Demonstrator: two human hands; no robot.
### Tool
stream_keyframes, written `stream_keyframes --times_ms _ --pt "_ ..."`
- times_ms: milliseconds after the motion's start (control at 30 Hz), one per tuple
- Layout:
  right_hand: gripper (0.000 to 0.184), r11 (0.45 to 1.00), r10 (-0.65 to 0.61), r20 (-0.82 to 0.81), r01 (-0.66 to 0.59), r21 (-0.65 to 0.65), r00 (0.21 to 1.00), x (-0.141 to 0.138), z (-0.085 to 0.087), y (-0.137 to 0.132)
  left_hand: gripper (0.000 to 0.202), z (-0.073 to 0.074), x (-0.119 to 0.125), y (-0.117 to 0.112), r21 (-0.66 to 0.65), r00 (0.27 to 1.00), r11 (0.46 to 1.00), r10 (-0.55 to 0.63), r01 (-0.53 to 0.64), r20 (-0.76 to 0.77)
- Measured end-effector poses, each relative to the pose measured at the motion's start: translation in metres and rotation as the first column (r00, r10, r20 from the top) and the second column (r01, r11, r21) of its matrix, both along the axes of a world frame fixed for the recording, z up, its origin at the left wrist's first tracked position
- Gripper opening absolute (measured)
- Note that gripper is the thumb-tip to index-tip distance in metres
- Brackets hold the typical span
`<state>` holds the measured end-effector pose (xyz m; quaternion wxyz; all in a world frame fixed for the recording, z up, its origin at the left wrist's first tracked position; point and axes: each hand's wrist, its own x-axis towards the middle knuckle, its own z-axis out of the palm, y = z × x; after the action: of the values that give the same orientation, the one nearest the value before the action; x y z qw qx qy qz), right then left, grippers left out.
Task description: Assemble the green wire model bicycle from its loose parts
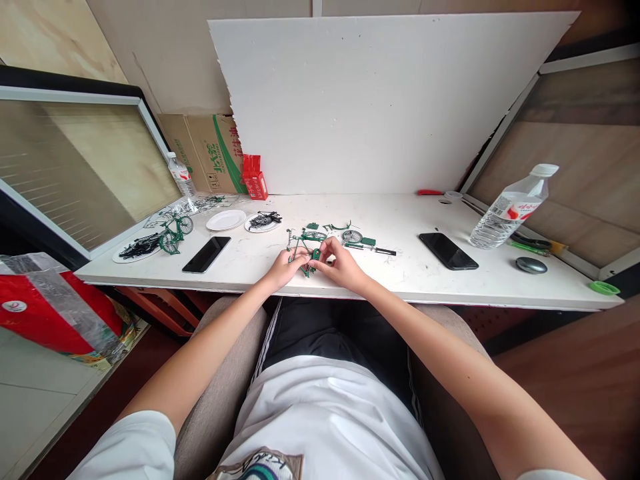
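My left hand [286, 268] and my right hand [339, 263] meet at the front middle of the white table [410, 280]. Both pinch a small green model bicycle frame [303, 244] that stands half-built between them, fingers closed on its lower part. Just behind lie loose green parts [369, 241], a small spoked wheel [352, 235] and a thin screwdriver [377, 250]. A finished green model bicycle [175, 233] stands at the far left.
Two black phones [207, 254] [448, 251] lie flat on either side of my hands. White plates [226, 219] hold dark parts at the left. A water bottle [510, 208] lies at the right beside a grey oval object [531, 265]. A white board [380, 100] stands behind.
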<state>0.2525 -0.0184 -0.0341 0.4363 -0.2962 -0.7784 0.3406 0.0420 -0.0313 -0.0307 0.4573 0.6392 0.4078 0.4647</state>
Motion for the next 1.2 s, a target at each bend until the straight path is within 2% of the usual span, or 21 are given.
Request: stream_keyframes --times_ms 167,567,833,1067,1200 --pt "0.049 1.000 -0.002 -0.027 0.001 -0.016 1.000 0.002 -0.002 0.005 0.032 0.001 0.002 0.000 0.002 1.000 1.000 0.001 -0.001 0.014" --pt "0.033 0.999 -0.039 -0.006 0.039 -0.019 0.999 0.001 0.005 0.002 0.030 0.000 0.003 0.000 0.007 0.999 1.000 0.021 -0.021 0.026" --pt "0.032 0.998 -0.065 0.028 0.065 0.007 0.998 0.002 0.005 0.002 0.037 0.004 0.004 -0.003 0.015 1.000 1.000 0.013 -0.013 0.010" --pt "0.031 0.997 -0.071 0.027 0.070 0.031 0.997 0.001 0.007 0.001 0.042 -0.002 0.002 -0.001 0.082 0.997 0.997 -0.004 0.010 -0.073" --pt "0.028 0.994 -0.085 0.040 0.082 0.070 0.996 0.001 0.008 0.002 0.043 -0.006 0.001 0.002 0.079 0.998 0.997 -0.010 0.015 -0.056"
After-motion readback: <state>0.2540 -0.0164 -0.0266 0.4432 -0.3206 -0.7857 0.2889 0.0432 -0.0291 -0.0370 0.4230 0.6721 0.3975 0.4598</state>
